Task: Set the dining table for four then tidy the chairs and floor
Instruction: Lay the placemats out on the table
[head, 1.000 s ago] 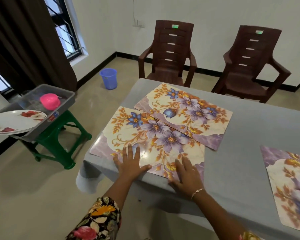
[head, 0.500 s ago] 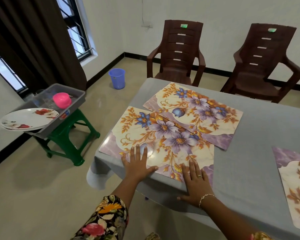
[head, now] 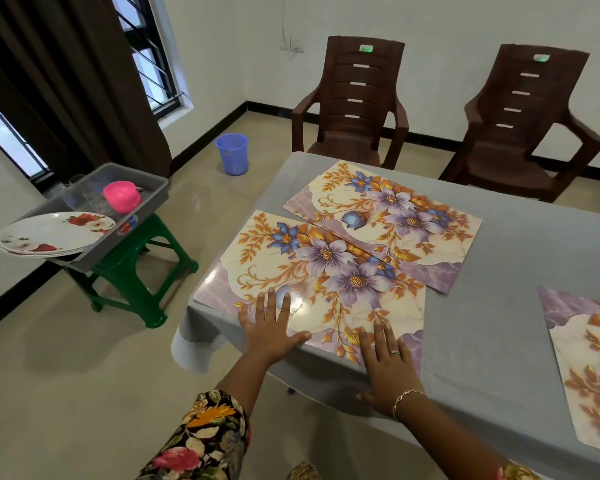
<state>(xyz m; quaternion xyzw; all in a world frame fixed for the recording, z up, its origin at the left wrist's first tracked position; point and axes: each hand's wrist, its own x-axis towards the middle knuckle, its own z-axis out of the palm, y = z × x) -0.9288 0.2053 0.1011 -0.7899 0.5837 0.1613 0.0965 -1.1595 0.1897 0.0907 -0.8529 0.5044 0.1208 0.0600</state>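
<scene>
Grey cloth covers the table [head: 499, 323], and three flowery mats sit on it. The near mat [head: 309, 271] lies skewed at the near left corner, and both hands are flat on its near edge.

Left hand [head: 271, 330]: fingers straight and a bit spread, thumb stuck out to the right. The fingertips are on the mat and the palm is over the table edge.

Right hand [head: 385, 368]: fingers straight and close together, tips on the mat's near right corner, thumb hanging out by the table edge. There's a ring [head: 395, 352] on one finger and a bracelet [head: 407, 396] on the wrist. Neither hand is gripping anything, they're just pressing flat.

The far mat [head: 395, 216] lies just behind the near one at the same skew. Their long edges touch or overlap, and honestly I can't tell which is on top. The third mat [head: 589, 358] is well apart at the right, cut off by the frame.

Two brown plastic chairs [head: 357, 98] stand at the far side of the table, and a blue bucket [head: 232, 154] is on the floor to their left. On the left a green stool [head: 132, 271] carries a grey tray [head: 146, 206]. A pink bowl [head: 121, 195] sits inside it and a stack of flowered plates [head: 49, 233] rests on its near rim
</scene>
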